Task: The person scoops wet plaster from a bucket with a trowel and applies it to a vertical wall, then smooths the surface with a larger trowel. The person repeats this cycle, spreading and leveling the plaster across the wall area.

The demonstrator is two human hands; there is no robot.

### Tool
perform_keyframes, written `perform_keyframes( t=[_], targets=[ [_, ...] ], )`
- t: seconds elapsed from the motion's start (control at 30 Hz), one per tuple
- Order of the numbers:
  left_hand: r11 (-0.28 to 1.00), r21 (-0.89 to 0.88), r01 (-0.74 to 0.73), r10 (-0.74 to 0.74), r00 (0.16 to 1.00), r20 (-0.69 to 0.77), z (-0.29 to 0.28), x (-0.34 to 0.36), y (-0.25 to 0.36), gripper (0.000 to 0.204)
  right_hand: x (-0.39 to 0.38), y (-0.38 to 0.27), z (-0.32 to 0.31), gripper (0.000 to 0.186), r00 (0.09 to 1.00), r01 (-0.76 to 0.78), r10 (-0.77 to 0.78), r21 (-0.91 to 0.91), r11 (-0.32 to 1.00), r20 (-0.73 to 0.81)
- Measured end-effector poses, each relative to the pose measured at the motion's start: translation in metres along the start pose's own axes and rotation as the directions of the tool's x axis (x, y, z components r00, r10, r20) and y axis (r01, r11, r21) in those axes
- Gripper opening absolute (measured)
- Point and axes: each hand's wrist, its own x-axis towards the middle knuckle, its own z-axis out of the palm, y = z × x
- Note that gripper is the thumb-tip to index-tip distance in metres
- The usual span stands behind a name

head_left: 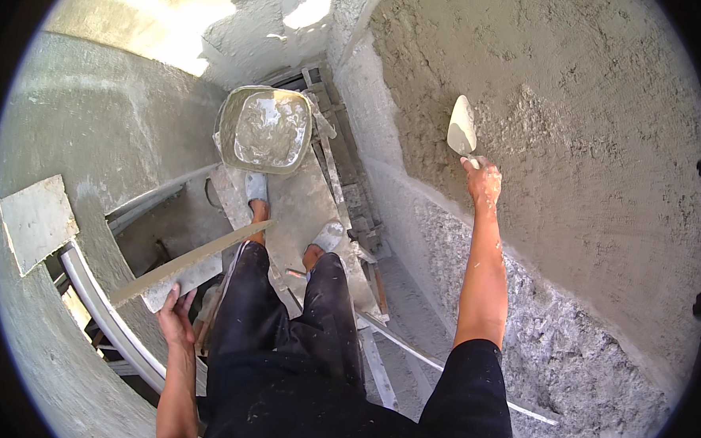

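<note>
My right hand (pixel 483 181) is closed around the handle of a trowel (pixel 461 127), held out at the right wall. Its pale, rounded blade lies over the rough wet mortar (pixel 545 142) there; whether it touches I cannot tell. Low on the left, my left hand (pixel 176 317) grips a long, flat plastering board (pixel 193 264) by its near end. The board slants up and to the right, one long narrow edge showing, with a paler face beneath it. Past my feet stands a squarish tub (pixel 260 167) holding wet grey mortar (pixel 271 130).
I stand on a grey platform (pixel 288 200) of boards. A square pale panel (pixel 39 222) sits at the left, beside a curved white rail (pixel 106 311). Openings (pixel 168 225) show between there and my legs. A thin white strip (pixel 407 341) runs along the lower right.
</note>
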Motion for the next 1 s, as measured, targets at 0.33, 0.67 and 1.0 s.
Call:
perform_keyframes(
  t=[0.33,0.67,1.0],
  targets=[
    [0.999,-0.043,-0.009,0.011,0.999,0.053,0.008,0.037,0.025,0.045,-0.096,-0.024,-0.075,0.038,0.967,0.042,-0.069,-0.115,0.992,-0.245],
    [1.0,0.002,0.005,-0.005,1.0,0.022,-0.011,0.075,0.043,0.046,-0.102,-0.095,-0.074,0.04,0.62,-0.493,-0.337,0.686,0.535,0.709],
    [0.998,-0.042,0.048,-0.048,0.999,0.006,-0.003,0.09,0.052,0.046,-0.146,-0.136,-0.041,0.036,0.94,0.34,-0.325,0.352,0.872,-0.103]
  ],
)
